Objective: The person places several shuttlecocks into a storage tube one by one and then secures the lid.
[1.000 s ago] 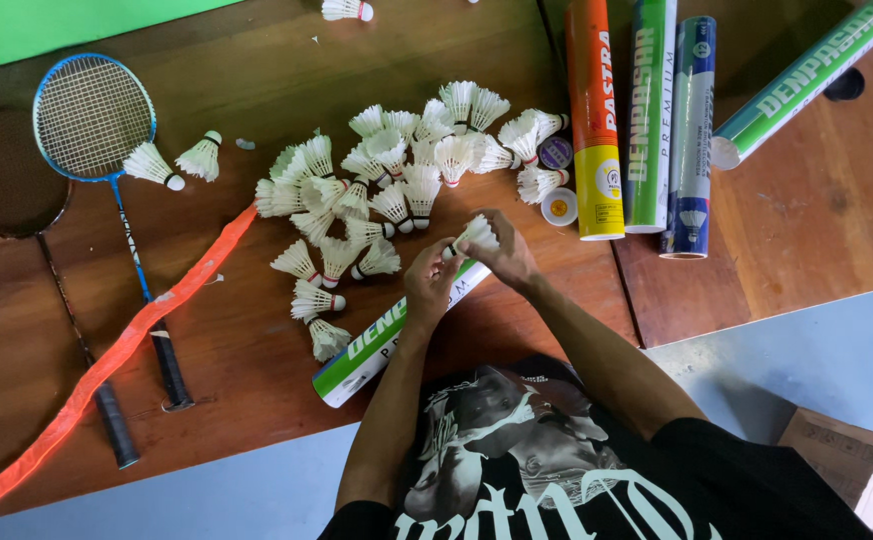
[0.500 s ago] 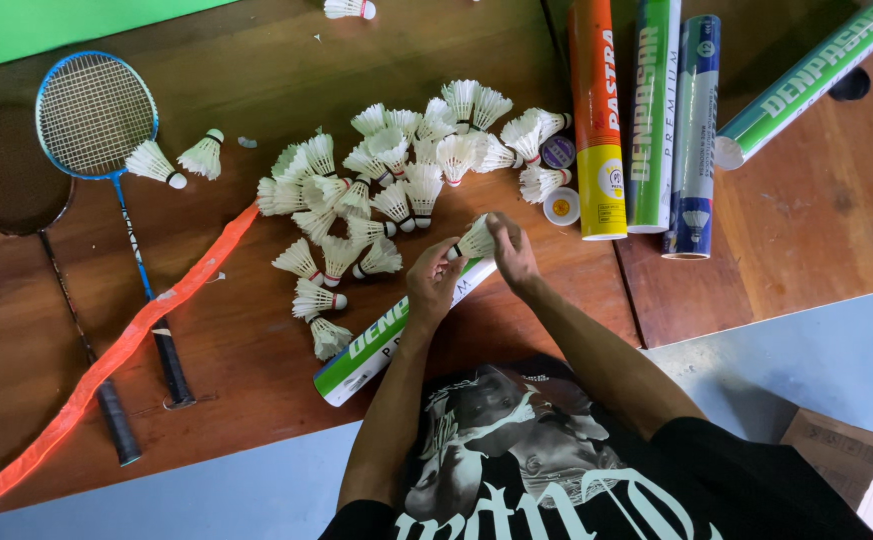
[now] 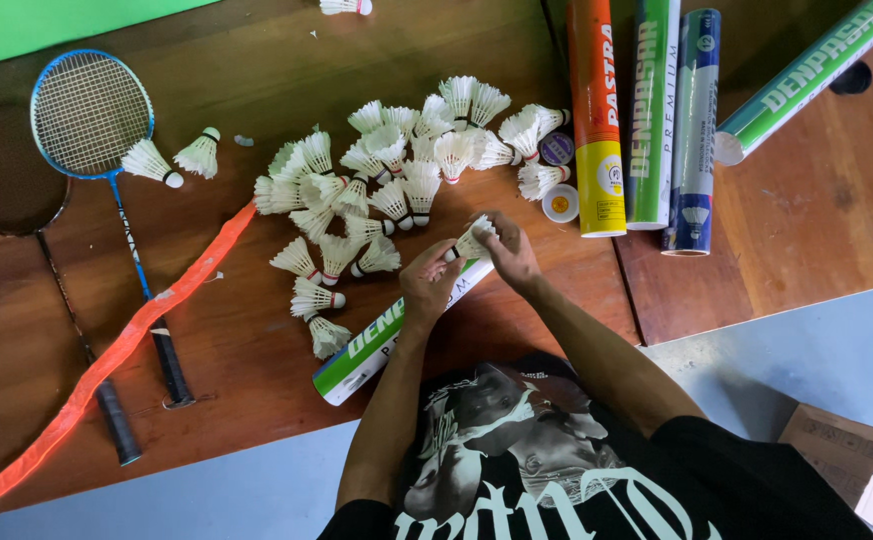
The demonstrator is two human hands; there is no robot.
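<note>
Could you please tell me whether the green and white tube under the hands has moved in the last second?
No. The green and white tube lies where it was beside the table edge.

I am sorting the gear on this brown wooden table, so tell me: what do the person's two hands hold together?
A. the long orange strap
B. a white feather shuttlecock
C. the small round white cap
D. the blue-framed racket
B: both the left hand and the right hand pinch one white feather shuttlecock above the green-and-white cardboard tube.

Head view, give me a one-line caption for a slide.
Both hands, left and right, hold one shuttlecock over a green-and-white tube, beside a shuttlecock pile on a wooden table.
</note>
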